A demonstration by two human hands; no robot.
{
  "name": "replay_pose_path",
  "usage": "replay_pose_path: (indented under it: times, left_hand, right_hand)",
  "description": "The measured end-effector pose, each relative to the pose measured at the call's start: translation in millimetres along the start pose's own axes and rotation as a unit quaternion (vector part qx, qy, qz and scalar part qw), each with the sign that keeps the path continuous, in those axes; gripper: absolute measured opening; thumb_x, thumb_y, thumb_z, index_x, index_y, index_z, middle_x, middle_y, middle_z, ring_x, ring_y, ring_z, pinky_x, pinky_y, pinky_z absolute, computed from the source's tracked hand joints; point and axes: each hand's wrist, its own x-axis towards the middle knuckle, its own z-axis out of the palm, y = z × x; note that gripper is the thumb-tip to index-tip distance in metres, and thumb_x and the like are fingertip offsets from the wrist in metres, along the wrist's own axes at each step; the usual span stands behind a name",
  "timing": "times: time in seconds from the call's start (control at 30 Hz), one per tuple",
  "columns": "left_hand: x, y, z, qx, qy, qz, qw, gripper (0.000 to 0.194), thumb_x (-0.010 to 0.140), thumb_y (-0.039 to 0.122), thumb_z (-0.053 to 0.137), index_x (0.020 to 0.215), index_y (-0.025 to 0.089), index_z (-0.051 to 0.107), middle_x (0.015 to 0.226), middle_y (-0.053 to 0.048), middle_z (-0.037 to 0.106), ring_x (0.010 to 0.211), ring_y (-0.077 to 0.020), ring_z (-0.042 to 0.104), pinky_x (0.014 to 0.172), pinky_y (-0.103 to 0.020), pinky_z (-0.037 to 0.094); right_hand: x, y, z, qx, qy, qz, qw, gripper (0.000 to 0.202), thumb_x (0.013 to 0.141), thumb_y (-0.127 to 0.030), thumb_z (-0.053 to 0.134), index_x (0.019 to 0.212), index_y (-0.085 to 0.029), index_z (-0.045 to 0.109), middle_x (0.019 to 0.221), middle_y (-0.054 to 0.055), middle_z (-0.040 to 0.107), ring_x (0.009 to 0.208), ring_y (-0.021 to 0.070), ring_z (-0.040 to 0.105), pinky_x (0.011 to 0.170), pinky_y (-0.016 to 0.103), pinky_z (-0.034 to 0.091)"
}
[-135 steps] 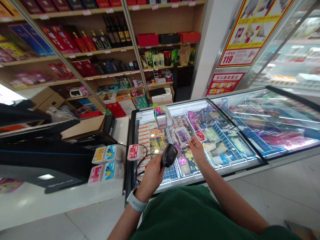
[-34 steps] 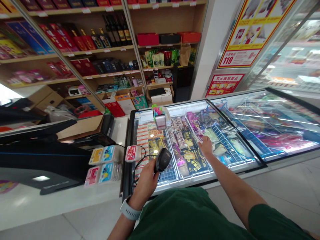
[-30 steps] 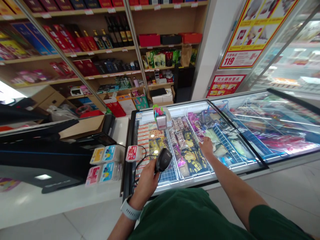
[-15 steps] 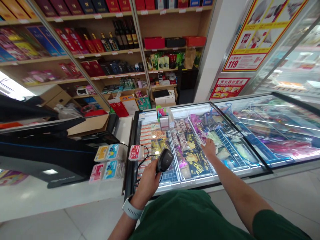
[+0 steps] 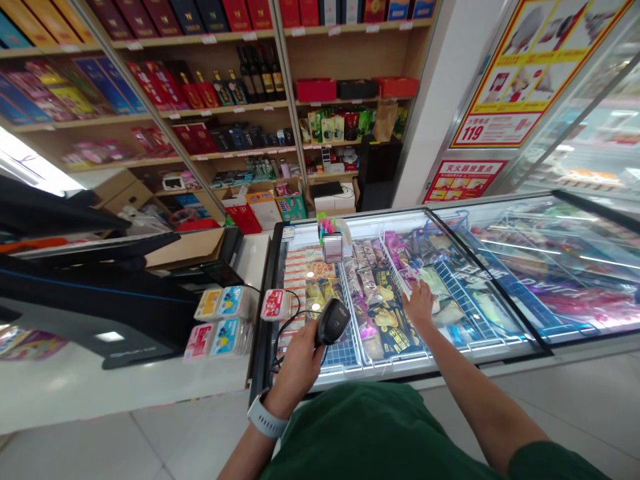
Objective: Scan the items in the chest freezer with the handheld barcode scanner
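Note:
My left hand [image 5: 298, 360] is wrapped round the handle of a black barcode scanner [image 5: 333, 321], whose cord loops back towards the freezer's left edge. Under both hands lies the glass top of a chest freezer [image 5: 373, 373]. My right hand [image 5: 420, 305] rests on or just above this glass, its fingers spread and nothing in it. Beneath the glass, black and yellow food packets [image 5: 390, 317] lie in a wire basket just left of that hand. A small plastic tub with a red label [image 5: 274, 304] sits on the freezer's left end.
Several stacked tubs [image 5: 231, 337] stand on the white counter [image 5: 150, 387] at left, beside a dark checkout machine [image 5: 100, 313]. On the freezer's far side is a container of colourful items [image 5: 327, 227] with a small card. Shelves [image 5: 240, 110] of boxes and bottles line the back.
The view has shifted slightly, moving the scene a little right in the picture. My right hand's fingers are more spread on the glass. My left hand keeps its hold on the scanner.

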Motion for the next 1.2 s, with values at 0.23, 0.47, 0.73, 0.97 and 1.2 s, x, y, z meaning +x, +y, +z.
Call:
replay_pose_path:
  times: [0.23,0.47,0.73,0.97,1.2]
  left_hand:
    - [-1.5,0.4,-1.9,-0.005,-0.004,0.0,1.0,0.046,0.079,0.007,0.048,0.124,0.014,0.047,0.117,-0.014,0.061,0.111,-0.0261,0.057,0.098,-0.045,0.044]
    - [-3.9,1.4,-4.3,-0.012,-0.004,0.0,1.0,0.048,0.079,0.006,0.048,0.126,0.016,0.048,0.118,-0.014,0.061,0.114,-0.0262,0.056,0.1,-0.047,0.043]
    - [-8.5,1.5,-9.1,-0.025,0.008,-0.011,1.0,0.051,0.078,0.006,0.048,0.128,0.014,0.047,0.122,-0.015,0.06,0.117,-0.0264,0.055,0.102,-0.048,0.043]
    - [-15.5,-3.1,-11.0,-0.024,0.019,-0.01,0.999,0.052,0.076,0.005,0.048,0.128,0.014,0.046,0.125,-0.014,0.059,0.118,-0.0262,0.053,0.104,-0.048,0.041]
    - [-18.9,-3.5,-15.4,-0.04,0.038,-0.012,0.998,0.053,0.076,0.005,0.048,0.128,0.015,0.047,0.125,-0.014,0.059,0.119,-0.0258,0.054,0.103,-0.047,0.041]
  right_hand:
    - [-16.3,-11.0,15.2,0.022,-0.011,-0.047,0.999,0.054,0.088,-0.035,0.04,0.135,-0.009,0.043,0.144,0.021,0.039,0.134,0.0344,0.03,0.105,0.05,0.029]
    - [-29.0,-36.4,19.0,0.031,-0.029,-0.107,0.993,0.051,0.09,-0.035,0.04,0.134,-0.01,0.044,0.14,0.02,0.043,0.132,0.0321,0.035,0.106,0.047,0.032]
    - [-38.7,-81.9,12.8,0.077,-0.084,-0.17,0.979,0.048,0.091,-0.031,0.042,0.134,-0.011,0.045,0.138,0.018,0.046,0.133,0.0292,0.036,0.106,0.045,0.034]
    - [-44.7,-129.7,15.1,0.099,-0.145,-0.218,0.96,0.05,0.092,-0.032,0.042,0.135,-0.007,0.045,0.142,0.018,0.045,0.136,0.0283,0.034,0.112,0.043,0.029]
    - [-53.1,-180.5,5.2,0.178,-0.156,-0.277,0.931,0.049,0.089,-0.025,0.046,0.135,-0.01,0.047,0.141,0.019,0.046,0.135,0.0304,0.036,0.11,0.049,0.033]
